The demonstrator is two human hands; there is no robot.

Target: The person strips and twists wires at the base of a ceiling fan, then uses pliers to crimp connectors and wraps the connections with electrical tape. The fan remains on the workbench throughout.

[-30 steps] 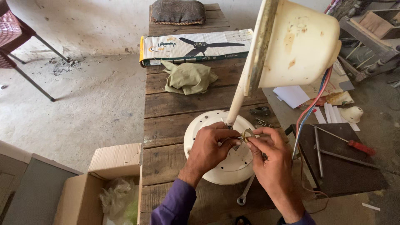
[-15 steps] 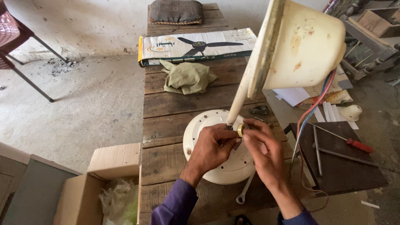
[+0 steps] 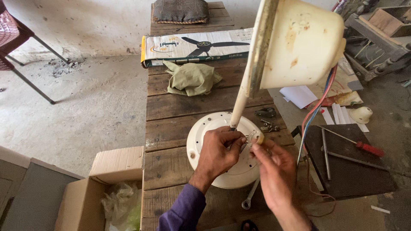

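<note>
A round white fan base (image 3: 204,137) lies on a wooden table (image 3: 180,107). A white pole (image 3: 239,105) rises from it to a cream motor housing (image 3: 299,42) with red and blue wires (image 3: 316,111) hanging down. My left hand (image 3: 218,152) rests on the base and pinches a small metal part near the foot of the pole. My right hand (image 3: 274,171) is beside it, fingertips closed on a small round yellowish knob (image 3: 257,137). The hands nearly touch.
A spanner (image 3: 249,196) lies under my right hand. Small metal parts (image 3: 267,119) sit beside the base. A green cloth (image 3: 190,78), a fan box (image 3: 192,46) and a cushion (image 3: 180,10) lie farther back. A dark board (image 3: 346,167) with a red-handled screwdriver (image 3: 364,147) is right. An open carton (image 3: 107,192) stands left.
Both hands stayed at the foot of the pole. My right hand shifted slightly, its fingers turning the small knob, and the camera view drifted a little.
</note>
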